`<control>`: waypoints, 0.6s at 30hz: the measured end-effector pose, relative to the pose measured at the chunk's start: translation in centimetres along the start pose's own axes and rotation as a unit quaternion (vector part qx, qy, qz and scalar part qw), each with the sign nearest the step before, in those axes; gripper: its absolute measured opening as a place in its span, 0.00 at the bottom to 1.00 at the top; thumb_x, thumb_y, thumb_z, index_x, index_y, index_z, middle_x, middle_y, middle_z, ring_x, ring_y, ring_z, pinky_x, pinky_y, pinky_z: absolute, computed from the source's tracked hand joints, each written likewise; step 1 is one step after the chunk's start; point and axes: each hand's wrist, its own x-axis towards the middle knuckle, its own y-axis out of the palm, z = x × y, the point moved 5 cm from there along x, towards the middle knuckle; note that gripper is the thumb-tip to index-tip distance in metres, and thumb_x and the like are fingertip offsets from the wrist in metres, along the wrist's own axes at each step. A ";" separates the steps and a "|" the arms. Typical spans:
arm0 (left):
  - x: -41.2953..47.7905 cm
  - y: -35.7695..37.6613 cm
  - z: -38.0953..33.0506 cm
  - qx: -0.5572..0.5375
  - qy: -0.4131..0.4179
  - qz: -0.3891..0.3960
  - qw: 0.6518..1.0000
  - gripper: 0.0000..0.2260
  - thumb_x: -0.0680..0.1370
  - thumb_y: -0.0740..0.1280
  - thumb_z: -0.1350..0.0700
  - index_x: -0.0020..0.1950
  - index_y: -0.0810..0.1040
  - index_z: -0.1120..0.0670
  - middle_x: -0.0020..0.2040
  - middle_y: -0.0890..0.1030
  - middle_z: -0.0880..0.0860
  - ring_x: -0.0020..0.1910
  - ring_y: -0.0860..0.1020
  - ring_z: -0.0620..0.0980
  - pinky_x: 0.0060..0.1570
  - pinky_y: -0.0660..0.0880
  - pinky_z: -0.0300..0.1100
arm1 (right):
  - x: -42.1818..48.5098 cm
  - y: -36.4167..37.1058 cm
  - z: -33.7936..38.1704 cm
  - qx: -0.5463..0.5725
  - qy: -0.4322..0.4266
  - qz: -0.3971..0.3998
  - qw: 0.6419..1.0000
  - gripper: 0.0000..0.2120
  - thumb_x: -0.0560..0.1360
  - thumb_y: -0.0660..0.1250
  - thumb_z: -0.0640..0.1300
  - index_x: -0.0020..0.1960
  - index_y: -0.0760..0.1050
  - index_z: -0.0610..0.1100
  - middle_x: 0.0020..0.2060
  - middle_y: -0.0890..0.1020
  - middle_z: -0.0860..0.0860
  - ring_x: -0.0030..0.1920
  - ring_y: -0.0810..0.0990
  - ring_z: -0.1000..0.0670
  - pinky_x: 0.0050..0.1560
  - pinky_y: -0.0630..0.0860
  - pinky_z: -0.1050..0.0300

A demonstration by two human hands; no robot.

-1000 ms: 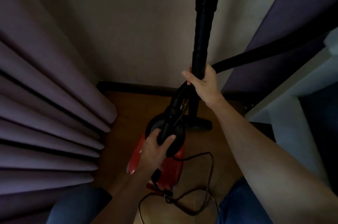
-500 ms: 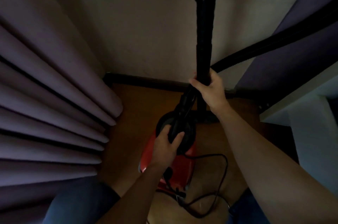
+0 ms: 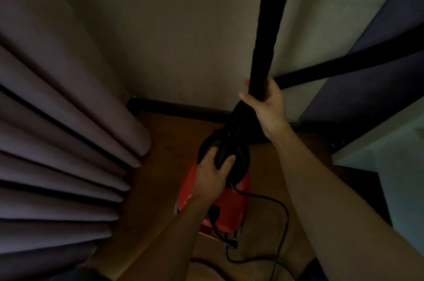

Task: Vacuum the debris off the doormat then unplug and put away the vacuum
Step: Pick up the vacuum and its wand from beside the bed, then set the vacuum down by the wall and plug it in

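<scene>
Red plastic marks the vacuum canister (image 3: 229, 202), standing on the wooden floor (image 3: 160, 177) in the corner where the wall (image 3: 172, 39) meets the curtain (image 3: 68, 131). I judge this to be the put-away spot. My left hand (image 3: 212, 174) is curled round the black carry handle (image 3: 223, 152) on top of the canister, thumb on one side and fingers on the other, which lets me steer the body. My right hand (image 3: 266, 106) is wrapped firmly round the black wand (image 3: 267, 35), holding it upright near the wall so it does not topple. The hose (image 3: 344, 67) runs off toward the right. The power cord (image 3: 282, 212) lies in loose loops on the floor by the canister's near end; whether it is unplugged I cannot tell.
</scene>
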 end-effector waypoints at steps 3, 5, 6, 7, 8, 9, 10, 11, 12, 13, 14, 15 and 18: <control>-0.2 0.0 0.2 0.003 -0.005 0.002 1.000 0.13 0.82 0.68 0.48 0.64 0.78 0.51 0.55 0.83 0.47 0.55 0.82 0.42 0.50 0.80 0.37 | -0.1 -0.7 0.0 0.005 0.002 -0.008 1.000 0.15 0.73 0.78 0.39 0.57 0.81 0.50 0.52 0.85 0.55 0.56 0.84 0.56 0.56 0.80 0.58; -0.4 -0.1 0.2 -0.004 -0.007 0.000 1.000 0.10 0.82 0.68 0.48 0.61 0.78 0.49 0.52 0.83 0.45 0.52 0.82 0.40 0.45 0.79 0.34 | 0.1 -0.9 -0.1 -0.008 -0.001 -0.008 1.000 0.11 0.75 0.77 0.40 0.54 0.81 0.51 0.49 0.85 0.54 0.54 0.84 0.55 0.57 0.81 0.56; -0.4 -0.2 0.1 -0.004 -0.008 -0.002 1.000 0.09 0.82 0.69 0.48 0.60 0.78 0.49 0.50 0.83 0.46 0.49 0.83 0.41 0.41 0.77 0.32 | 0.1 -0.9 -0.1 -0.013 -0.001 -0.009 1.000 0.11 0.75 0.77 0.40 0.54 0.82 0.51 0.49 0.85 0.53 0.53 0.84 0.54 0.58 0.81 0.55; -0.5 -0.2 0.1 -0.001 -0.008 -0.003 1.000 0.10 0.81 0.69 0.48 0.59 0.78 0.50 0.49 0.83 0.47 0.47 0.83 0.42 0.39 0.76 0.32 | 0.1 -0.9 0.0 -0.018 -0.002 -0.009 1.000 0.11 0.76 0.77 0.41 0.54 0.81 0.52 0.49 0.85 0.54 0.53 0.84 0.55 0.58 0.81 0.56; -0.6 -0.3 0.2 0.003 -0.012 -0.003 1.000 0.11 0.81 0.69 0.48 0.60 0.78 0.51 0.49 0.83 0.48 0.45 0.83 0.43 0.38 0.76 0.32 | 0.1 -0.9 0.1 -0.025 -0.004 -0.007 1.000 0.11 0.76 0.77 0.41 0.54 0.81 0.53 0.49 0.86 0.54 0.53 0.85 0.55 0.57 0.82 0.57; -0.7 -0.5 0.2 0.004 -0.018 -0.002 1.000 0.12 0.81 0.70 0.48 0.61 0.78 0.52 0.49 0.83 0.49 0.44 0.83 0.43 0.37 0.76 0.32 | 0.1 -0.9 0.1 -0.033 -0.005 -0.001 0.999 0.11 0.76 0.77 0.41 0.54 0.81 0.53 0.49 0.86 0.55 0.53 0.85 0.56 0.56 0.82 0.58; -0.8 -0.7 0.2 0.006 -0.021 0.001 1.000 0.13 0.80 0.71 0.49 0.62 0.77 0.52 0.50 0.83 0.49 0.44 0.83 0.42 0.38 0.77 0.32 | 0.0 -0.8 0.2 -0.042 -0.006 0.008 0.999 0.12 0.75 0.77 0.40 0.53 0.81 0.54 0.48 0.86 0.55 0.52 0.85 0.57 0.55 0.81 0.60; -0.9 -0.8 0.2 0.012 -0.020 0.007 1.000 0.14 0.80 0.71 0.49 0.63 0.77 0.52 0.52 0.83 0.48 0.45 0.83 0.41 0.41 0.78 0.32 | -0.1 -0.7 0.2 -0.049 -0.005 0.019 0.999 0.12 0.75 0.77 0.40 0.53 0.81 0.54 0.48 0.86 0.56 0.52 0.85 0.58 0.54 0.81 0.61; -1.0 -0.9 0.1 0.025 -0.015 0.013 0.999 0.15 0.80 0.71 0.49 0.64 0.76 0.52 0.54 0.82 0.48 0.49 0.83 0.41 0.44 0.79 0.31 | -0.2 -0.6 0.3 -0.054 -0.001 0.032 0.998 0.12 0.75 0.78 0.40 0.52 0.81 0.54 0.48 0.86 0.56 0.51 0.85 0.58 0.53 0.81 0.62; -1.2 -1.1 -0.1 0.041 -0.009 0.017 0.999 0.16 0.80 0.72 0.49 0.65 0.76 0.51 0.55 0.82 0.46 0.53 0.81 0.40 0.46 0.78 0.30 | -0.3 -0.6 0.3 -0.059 0.005 0.043 0.997 0.12 0.75 0.78 0.40 0.52 0.81 0.54 0.48 0.86 0.56 0.51 0.85 0.59 0.52 0.81 0.63; -1.3 -1.3 -0.2 0.053 -0.003 0.021 0.998 0.16 0.79 0.72 0.50 0.65 0.76 0.51 0.57 0.81 0.45 0.55 0.80 0.39 0.47 0.78 0.29 | -0.4 -0.5 0.3 -0.064 0.009 0.050 0.997 0.13 0.75 0.78 0.40 0.53 0.81 0.54 0.48 0.86 0.56 0.51 0.85 0.59 0.52 0.80 0.65; -1.3 -1.6 -0.2 0.058 -0.002 0.024 0.998 0.17 0.79 0.73 0.50 0.65 0.75 0.50 0.57 0.80 0.44 0.56 0.79 0.38 0.46 0.77 0.28 | -0.5 -0.6 0.4 -0.068 0.011 0.053 0.996 0.13 0.75 0.78 0.41 0.54 0.81 0.54 0.49 0.86 0.56 0.51 0.85 0.60 0.52 0.80 0.66; -1.5 -2.1 -0.1 0.078 -0.002 0.039 0.996 0.19 0.77 0.75 0.50 0.65 0.72 0.43 0.55 0.76 0.36 0.54 0.75 0.31 0.45 0.75 0.24 | -0.7 -0.7 0.7 -0.078 0.015 0.048 0.996 0.16 0.74 0.79 0.42 0.57 0.79 0.56 0.54 0.85 0.53 0.52 0.83 0.64 0.51 0.78 0.71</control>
